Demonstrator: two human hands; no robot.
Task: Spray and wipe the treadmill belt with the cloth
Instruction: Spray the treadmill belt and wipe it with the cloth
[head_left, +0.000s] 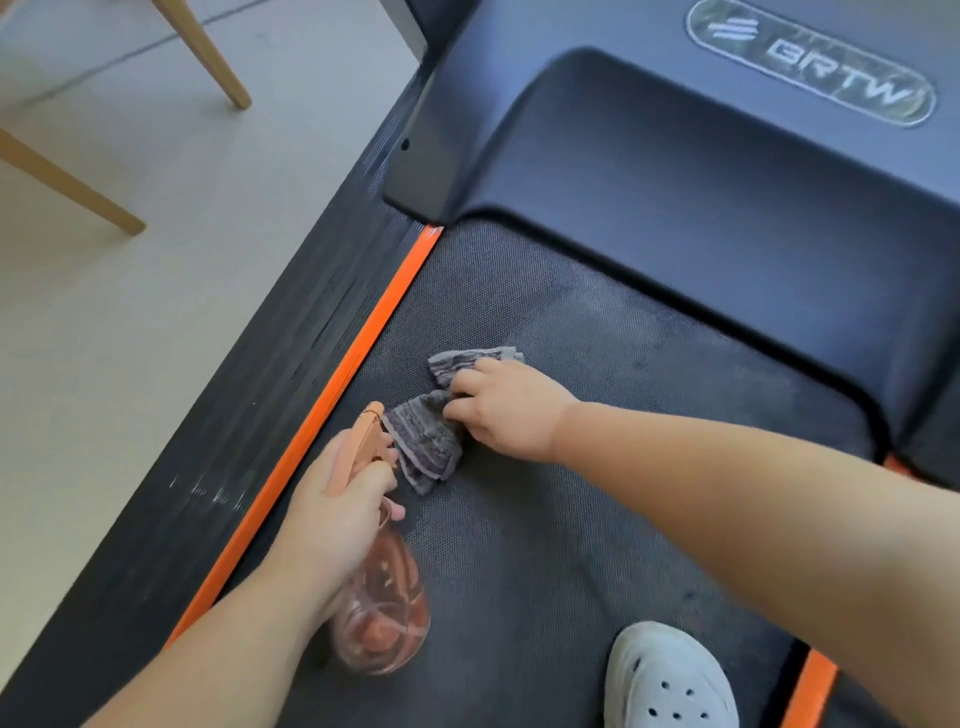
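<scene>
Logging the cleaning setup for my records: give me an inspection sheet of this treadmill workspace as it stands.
Surface: dark textured treadmill belt, dull smudges near the dark motor cover.
Job's things: grey striped cloth bunched on the belt; orange translucent spray bottle tilted, nozzle beside the cloth.
Clutter: white perforated clog on the belt.
Grips: left hand holds the bottle's neck; right hand grips the cloth.
Cables: nothing seen.
Surroundings: pale floor, light wooden furniture legs.

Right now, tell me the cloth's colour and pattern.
Grey cloth with purplish streaky stripes; head view.
</scene>
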